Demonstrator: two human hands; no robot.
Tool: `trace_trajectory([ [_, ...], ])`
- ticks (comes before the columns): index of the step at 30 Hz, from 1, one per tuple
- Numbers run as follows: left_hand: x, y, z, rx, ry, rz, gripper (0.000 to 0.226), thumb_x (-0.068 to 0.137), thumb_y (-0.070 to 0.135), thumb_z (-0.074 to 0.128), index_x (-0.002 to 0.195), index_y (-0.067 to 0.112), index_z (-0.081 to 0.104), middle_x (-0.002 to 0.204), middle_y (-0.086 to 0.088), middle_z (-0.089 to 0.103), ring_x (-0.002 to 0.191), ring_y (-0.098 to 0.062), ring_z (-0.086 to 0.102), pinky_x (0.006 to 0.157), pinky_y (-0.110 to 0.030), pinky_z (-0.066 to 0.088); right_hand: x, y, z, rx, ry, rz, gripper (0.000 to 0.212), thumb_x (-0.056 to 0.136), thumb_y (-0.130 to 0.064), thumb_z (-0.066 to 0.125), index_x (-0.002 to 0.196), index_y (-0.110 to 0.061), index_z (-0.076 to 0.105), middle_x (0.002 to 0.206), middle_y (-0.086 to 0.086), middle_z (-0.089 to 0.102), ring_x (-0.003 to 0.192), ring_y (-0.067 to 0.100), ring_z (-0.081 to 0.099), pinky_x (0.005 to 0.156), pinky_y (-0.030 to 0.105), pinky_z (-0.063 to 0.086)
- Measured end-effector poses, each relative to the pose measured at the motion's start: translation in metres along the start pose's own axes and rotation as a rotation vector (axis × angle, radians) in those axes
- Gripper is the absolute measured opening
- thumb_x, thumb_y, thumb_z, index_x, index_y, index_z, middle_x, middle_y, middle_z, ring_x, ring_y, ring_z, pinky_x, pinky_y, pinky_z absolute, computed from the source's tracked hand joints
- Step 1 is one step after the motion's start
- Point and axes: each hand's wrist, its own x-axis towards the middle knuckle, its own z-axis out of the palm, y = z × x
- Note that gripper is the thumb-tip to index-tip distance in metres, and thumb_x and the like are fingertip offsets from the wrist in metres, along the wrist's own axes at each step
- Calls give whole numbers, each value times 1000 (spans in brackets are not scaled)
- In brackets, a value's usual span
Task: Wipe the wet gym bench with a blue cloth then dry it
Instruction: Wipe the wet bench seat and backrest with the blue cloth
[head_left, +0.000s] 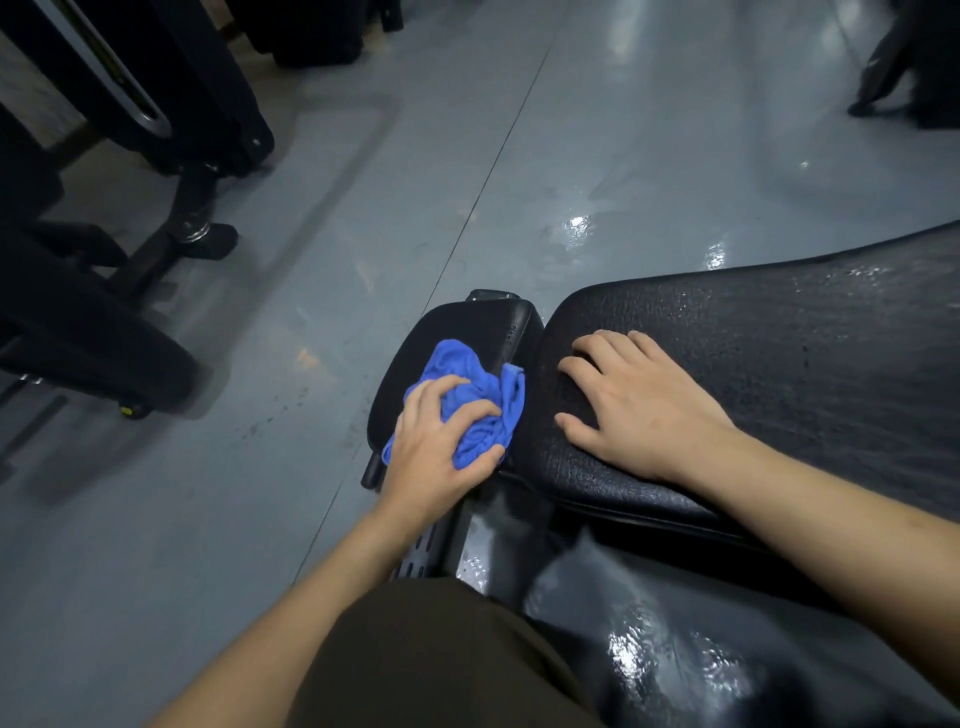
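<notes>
The black gym bench has a small seat pad (467, 327) and a long back pad (779, 332) stretching to the right, its surface glistening with droplets. A crumpled blue cloth (467, 384) lies on the seat pad near the gap between the pads. My left hand (441, 441) grips the cloth, fingers curled into its folds and pressing it on the seat. My right hand (634, 400) lies flat on the near end of the back pad, fingers spread.
The grey floor (571, 156) is shiny and wet in patches. Black gym machine frames (171, 171) stand at the left, more dark equipment (904, 67) at the far right. The bench's metal frame (441, 545) runs below the pads. My dark trousers fill the bottom centre.
</notes>
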Motion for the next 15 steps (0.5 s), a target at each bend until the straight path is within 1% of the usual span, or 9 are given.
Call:
trace_trajectory([
  [3,-23,-11,-2,-21,21,4,34,83,50,64,113,34,63,137,4,40,133,-22,33,106,-48,38,0,0,0,5,0,-4,70,88,-62,29,133,-15,55,131,9,53,127,29,45,110,48,33],
  [6,-43,-20,1,-57,67,-24,34,84,49,65,115,35,60,138,4,39,133,-16,31,106,-49,39,0,0,1,2,2,-7,70,88,-62,29,133,-14,56,131,9,53,127,30,46,110,48,34],
  [8,-47,-21,5,-67,102,-44,34,84,48,66,114,35,59,137,4,40,131,-16,33,105,-49,40,1,0,2,-4,-1,-7,70,88,-62,29,133,-15,55,131,9,53,126,30,46,110,48,33],
  [12,-24,-7,11,-51,186,-170,32,82,52,63,110,37,61,131,3,46,124,-21,41,103,-47,39,3,0,2,-6,8,-17,70,89,-63,28,132,-16,54,130,8,53,125,29,46,109,47,34],
  [14,-1,-1,12,-13,169,-227,35,81,57,59,111,39,61,132,1,46,125,-22,40,103,-46,39,3,0,2,-9,12,-18,70,88,-63,28,132,-15,55,129,8,53,125,29,46,108,47,34],
  [15,13,0,12,3,131,-243,37,81,59,58,113,40,60,134,1,45,128,-23,39,104,-46,38,3,0,2,-11,12,-17,70,88,-63,28,132,-15,55,129,8,53,124,29,46,108,47,35],
])
